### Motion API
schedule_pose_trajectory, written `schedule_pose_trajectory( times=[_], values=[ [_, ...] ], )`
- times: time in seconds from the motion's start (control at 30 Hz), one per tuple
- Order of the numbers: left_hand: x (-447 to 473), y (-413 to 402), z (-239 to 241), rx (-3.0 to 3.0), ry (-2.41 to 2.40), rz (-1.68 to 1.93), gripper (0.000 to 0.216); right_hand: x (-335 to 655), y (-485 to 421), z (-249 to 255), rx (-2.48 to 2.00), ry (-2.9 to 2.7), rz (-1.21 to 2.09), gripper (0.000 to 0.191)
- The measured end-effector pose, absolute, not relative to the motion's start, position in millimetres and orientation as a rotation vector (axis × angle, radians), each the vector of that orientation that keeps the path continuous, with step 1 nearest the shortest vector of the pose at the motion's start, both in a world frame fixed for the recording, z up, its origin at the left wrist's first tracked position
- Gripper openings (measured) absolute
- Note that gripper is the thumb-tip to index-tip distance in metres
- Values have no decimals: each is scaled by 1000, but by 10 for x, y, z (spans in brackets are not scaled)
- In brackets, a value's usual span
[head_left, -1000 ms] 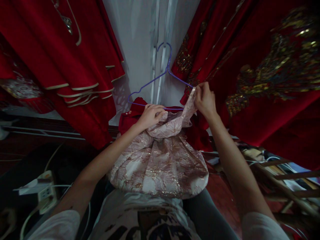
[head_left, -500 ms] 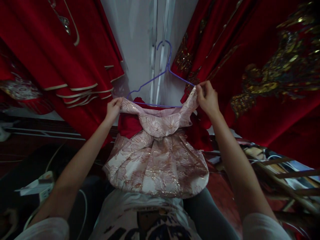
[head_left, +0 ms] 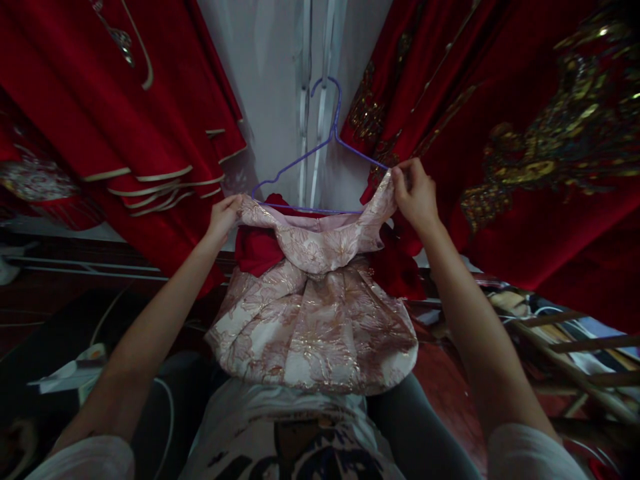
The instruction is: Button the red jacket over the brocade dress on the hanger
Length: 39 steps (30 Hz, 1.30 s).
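Pink brocade garment, near centre: pinching left top corner in left hand, right corner in right hand, spreading top edge on near side of purple hanger.

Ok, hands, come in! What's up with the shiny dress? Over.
Left hand and right hand: each pinching a top corner. Shiny pink dress: top spread between them. Purple hanger: at the top edge, red cloth close by; nothing clearly blocking.

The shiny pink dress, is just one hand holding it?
No, the left hand pinches one top corner of the dress and the right hand pinches the other.
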State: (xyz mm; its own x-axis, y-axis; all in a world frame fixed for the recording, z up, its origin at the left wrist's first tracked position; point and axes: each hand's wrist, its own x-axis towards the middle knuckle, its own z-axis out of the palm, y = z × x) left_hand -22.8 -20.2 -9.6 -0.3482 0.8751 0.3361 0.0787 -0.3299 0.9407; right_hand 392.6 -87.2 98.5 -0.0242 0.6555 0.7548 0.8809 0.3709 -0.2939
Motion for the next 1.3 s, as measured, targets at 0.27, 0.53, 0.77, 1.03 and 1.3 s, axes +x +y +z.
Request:
schedule_pose_trajectory(
  times=[0.27,0.53,0.77,1.03,1.3],
  values=[
    [305,-22,613,2069,1217,1606,36,3920,-902,959,-1352,-1753,-337,41],
    [503,-129,786,2159,1084,1454,49,3951,-831,928,-1294,-1743,-268,41],
    [-158,108,424,1626,1264,1584,32,3948,-720,841,-1242,-1722,-199,38],
    [-201,-63,-228,2118,1450,1261,29,3948,-741,862,-1242,-1730,-185,37],
    [-263,-23,171,1336,1226,1463,23,3962,-739,862,-1253,-1740,-166,36]
  ],
)
